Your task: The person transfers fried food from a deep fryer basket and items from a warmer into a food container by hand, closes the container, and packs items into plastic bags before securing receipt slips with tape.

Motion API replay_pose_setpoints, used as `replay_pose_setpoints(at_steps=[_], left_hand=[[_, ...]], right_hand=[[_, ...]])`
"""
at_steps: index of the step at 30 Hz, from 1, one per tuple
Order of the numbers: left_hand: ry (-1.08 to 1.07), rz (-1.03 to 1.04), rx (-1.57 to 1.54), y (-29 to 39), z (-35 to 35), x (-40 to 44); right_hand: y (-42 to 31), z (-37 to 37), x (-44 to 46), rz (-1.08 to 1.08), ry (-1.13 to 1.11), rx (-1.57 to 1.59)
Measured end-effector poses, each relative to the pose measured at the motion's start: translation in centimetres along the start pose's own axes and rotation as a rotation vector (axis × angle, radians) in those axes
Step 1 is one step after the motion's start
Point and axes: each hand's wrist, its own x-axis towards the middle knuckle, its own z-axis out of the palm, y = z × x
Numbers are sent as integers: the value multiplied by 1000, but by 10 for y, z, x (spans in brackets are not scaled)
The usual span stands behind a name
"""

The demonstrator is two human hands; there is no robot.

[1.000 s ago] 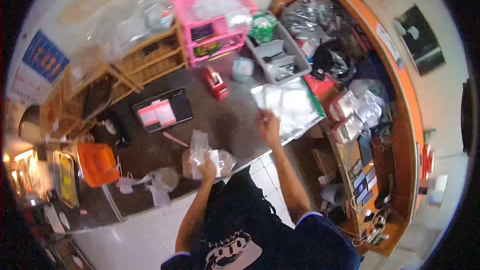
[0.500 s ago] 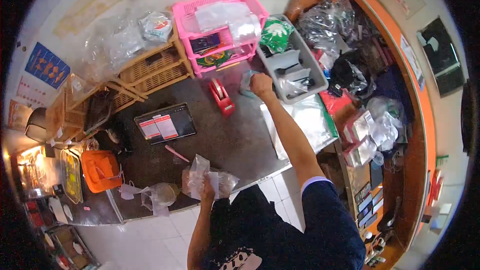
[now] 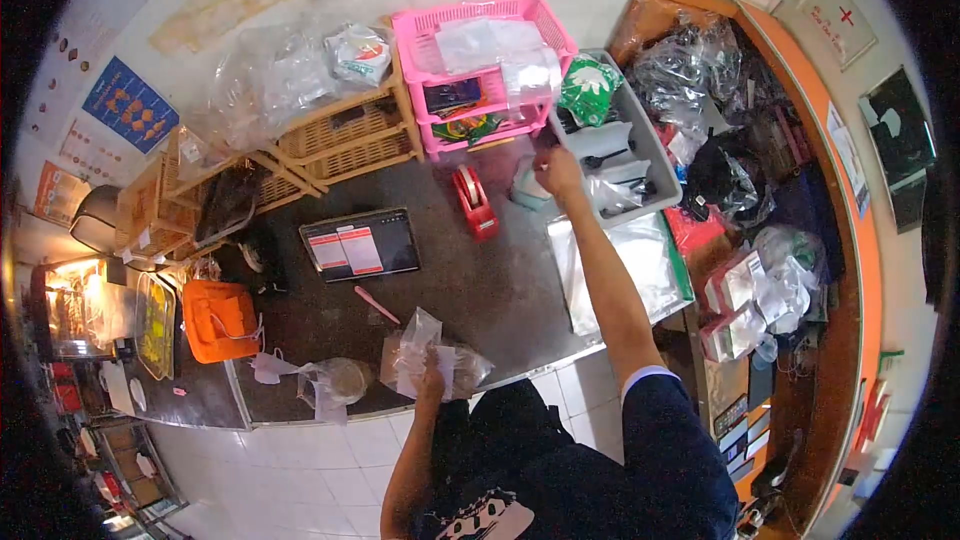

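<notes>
At the counter's front edge my left hand (image 3: 430,380) is closed on a clear plastic bag (image 3: 418,342), with white paper and another clear packet beside it. My right hand (image 3: 557,176) reaches to a small pale-blue container (image 3: 530,186), left of the grey divided tray (image 3: 650,175); its fingers are closed, and what they pinch is too small to make out. A red tape dispenser (image 3: 478,208) stands left of that container. Below my right forearm lies a stack of clear plastic sheets (image 3: 620,275). The tablet (image 3: 362,245) lies flat on the counter.
A pink rack (image 3: 415,35) and wicker shelves (image 3: 350,145) line the wall. An orange container (image 3: 220,320) and a tied clear bag (image 3: 338,382) sit at the left. A pink pen (image 3: 377,304) lies near the tablet. Plastic bags (image 3: 680,70) fill the shelf at the right.
My right hand has moved from the plastic sheets up to the pale-blue container. My left hand stays on the clear bag. The view has shifted, so the counter's things appear farther right.
</notes>
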Motion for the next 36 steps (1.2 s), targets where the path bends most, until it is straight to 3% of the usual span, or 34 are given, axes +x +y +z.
replay_pose_setpoints(at_steps=[2, 5, 6, 7, 10, 12, 13, 16, 18, 19, 21, 23, 25, 27, 30, 32, 33, 34, 36], left_hand=[[-33, -102, -224, 6, -23, 14], [-89, -394, -869, 29, -95, 56], [-97, -458, -1056, 40, -125, 76], [-109, -510, -1194, 52, -157, 95], [-238, -352, -999, 68, -231, 140], [-302, -370, -842, 67, -233, 140], [-305, -350, -1210, 63, -220, 137], [-205, -446, -1570, 60, -195, 122], [-274, -469, -1205, 47, -167, 113], [-275, -528, -1233, 61, -202, 124], [-267, -566, -1338, 55, -181, 119], [-255, -612, -1446, 54, -177, 118], [-434, -731, -1618, 57, -195, 123], [-429, -744, -1615, 61, -207, 124], [-477, -707, -1612, 51, -191, 122], [-399, -636, -1412, 54, -195, 126], [-299, -724, -1500, 75, -248, 136], [-294, -724, -1501, 69, -243, 137], [-526, -709, -1631, 47, -224, 140]], right_hand=[[-13, -32, -9, 165, 256, 20], [-53, -92, -39, 72, 381, 85], [-70, -108, -54, 62, 369, 82], [-91, -119, -73, -95, 156, 109], [-151, -87, -135, -466, -330, 473], [-197, -68, -173, -465, -593, 469], [-211, -52, -186, -465, -605, 479], [-225, -13, -215, -432, -546, 489], [-226, -7, -224, -274, -490, 693], [-223, -6, -236, -266, -486, 693], [-216, -8, -270, 6, -302, 743], [-222, 2, -309, 51, -310, 834], [-230, 18, -331, 105, -318, 930], [-243, 30, -344, 298, -199, 910], [-246, 25, -355, 322, -30, 875], [-235, 12, -365, 329, 12, 759], [-228, 4, -371, 328, 42, 644], [-223, -5, -378, 324, 42, 644], [-220, -21, -387, 94, -169, 559]])
